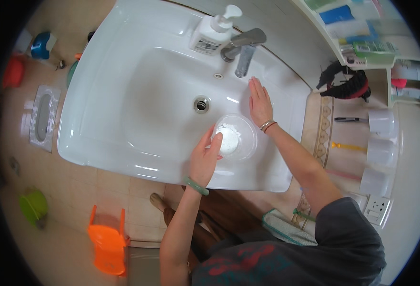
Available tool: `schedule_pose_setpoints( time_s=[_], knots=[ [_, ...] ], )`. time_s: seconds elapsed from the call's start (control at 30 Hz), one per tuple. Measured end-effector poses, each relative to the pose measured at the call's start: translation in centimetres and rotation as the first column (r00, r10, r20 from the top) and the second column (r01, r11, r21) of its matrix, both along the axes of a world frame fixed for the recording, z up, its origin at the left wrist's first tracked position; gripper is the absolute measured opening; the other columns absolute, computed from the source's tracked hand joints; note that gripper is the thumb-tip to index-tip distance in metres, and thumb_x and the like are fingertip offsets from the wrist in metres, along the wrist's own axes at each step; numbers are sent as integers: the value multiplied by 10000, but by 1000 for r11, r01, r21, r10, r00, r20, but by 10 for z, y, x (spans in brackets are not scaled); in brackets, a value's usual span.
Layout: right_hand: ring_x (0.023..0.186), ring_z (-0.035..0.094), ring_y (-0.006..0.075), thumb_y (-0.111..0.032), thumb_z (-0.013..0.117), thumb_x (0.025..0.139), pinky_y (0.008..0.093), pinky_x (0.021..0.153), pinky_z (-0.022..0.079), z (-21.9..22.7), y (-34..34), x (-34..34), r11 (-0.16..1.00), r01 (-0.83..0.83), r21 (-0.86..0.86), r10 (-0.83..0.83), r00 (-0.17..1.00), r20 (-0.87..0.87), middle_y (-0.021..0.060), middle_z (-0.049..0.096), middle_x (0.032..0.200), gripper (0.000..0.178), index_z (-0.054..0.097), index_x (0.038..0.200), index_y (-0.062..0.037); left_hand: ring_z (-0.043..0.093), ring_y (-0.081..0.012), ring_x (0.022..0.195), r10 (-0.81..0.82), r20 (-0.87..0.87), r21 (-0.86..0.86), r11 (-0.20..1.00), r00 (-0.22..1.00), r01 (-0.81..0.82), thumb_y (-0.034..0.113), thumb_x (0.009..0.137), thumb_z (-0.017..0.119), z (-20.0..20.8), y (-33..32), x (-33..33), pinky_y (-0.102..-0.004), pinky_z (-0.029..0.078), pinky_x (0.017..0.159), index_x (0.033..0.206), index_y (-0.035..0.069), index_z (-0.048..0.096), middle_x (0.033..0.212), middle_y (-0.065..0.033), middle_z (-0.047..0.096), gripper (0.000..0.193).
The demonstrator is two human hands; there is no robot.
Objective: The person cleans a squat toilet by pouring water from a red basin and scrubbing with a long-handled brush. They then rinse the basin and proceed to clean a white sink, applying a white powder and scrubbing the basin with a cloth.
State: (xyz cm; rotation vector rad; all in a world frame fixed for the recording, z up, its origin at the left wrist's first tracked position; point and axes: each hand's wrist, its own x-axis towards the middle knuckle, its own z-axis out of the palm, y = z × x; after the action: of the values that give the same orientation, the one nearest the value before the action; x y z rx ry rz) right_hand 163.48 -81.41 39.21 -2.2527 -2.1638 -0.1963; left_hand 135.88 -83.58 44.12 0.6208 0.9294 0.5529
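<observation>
My left hand (204,157), with a green bangle at the wrist, grips the left side of a clear round bowl (248,148) over the near right part of the sink (95,152). White matter (228,139) lies in the bowl; whether it is powder or foam I cannot tell. My right hand (260,102) is held flat, fingers stretched and nothing in them, just below the chrome faucet (241,43). A glassy streak (245,61) hangs beneath the spout, looking like water. The drain (201,104) shows in the middle of the basin.
A white pump bottle (212,34) stands on the sink's back rim, left of the faucet. At right are wall shelves (390,86), white cups (381,151) and a wall socket (376,207). An orange chair (109,243) and a green bucket (34,202) are on the floor at left.
</observation>
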Motion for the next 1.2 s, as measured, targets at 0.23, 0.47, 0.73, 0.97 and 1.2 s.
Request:
schedule_pose_setpoints(
  time_s=[0.23, 0.47, 0.73, 0.97, 1.2],
  knots=[
    [1358, 275, 306, -291, 449, 933, 453, 1086, 262, -24, -61, 79, 865, 502, -9, -502, 863, -62, 137, 315, 1464, 541, 331, 1387, -23, 586, -124, 894, -46, -38, 10, 999, 998, 47, 382, 918, 540, -11, 7, 7, -274, 506, 764, 1350, 70, 456, 1086, -82, 604, 540],
    [1336, 309, 328, -296, 473, 922, 440, 1098, 241, -34, 35, -19, 959, 230, 164, -209, 968, -136, 204, 360, 1419, 558, 346, 1362, 23, 583, -131, 882, -104, -105, 27, 994, 989, 107, 387, 913, 545, -21, 5, 25, -273, 501, 744, 1361, 84, 447, 1081, -83, 594, 550],
    [1301, 333, 364, -301, 466, 931, 429, 1069, 274, -38, -55, 74, 821, 561, 103, -549, 826, -128, 223, 373, 1400, 520, 394, 1304, 54, 572, -130, 960, -96, -118, 10, 995, 988, 97, 385, 922, 527, -13, 5, 18, -266, 496, 761, 1354, 54, 448, 1128, -73, 595, 550],
    [1339, 313, 304, -278, 428, 948, 445, 1089, 237, -25, 32, -15, 946, 273, 174, -228, 943, -243, 163, 388, 1413, 457, 419, 1320, -12, 570, -126, 982, -140, -125, -3, 990, 982, 141, 378, 923, 533, -17, 4, 34, -270, 497, 765, 1356, 68, 449, 1141, -61, 598, 540],
    [1007, 554, 317, -116, 538, 859, 440, 909, 390, 26, -50, -42, 933, 293, 208, -131, 816, -563, 125, 614, 1079, 198, 609, 1025, -35, 545, -108, 920, -14, -266, 99, 994, 964, 42, 349, 893, 598, -29, 4, 39, -270, 487, 743, 1362, 93, 446, 1042, -46, 597, 556]
  ],
)
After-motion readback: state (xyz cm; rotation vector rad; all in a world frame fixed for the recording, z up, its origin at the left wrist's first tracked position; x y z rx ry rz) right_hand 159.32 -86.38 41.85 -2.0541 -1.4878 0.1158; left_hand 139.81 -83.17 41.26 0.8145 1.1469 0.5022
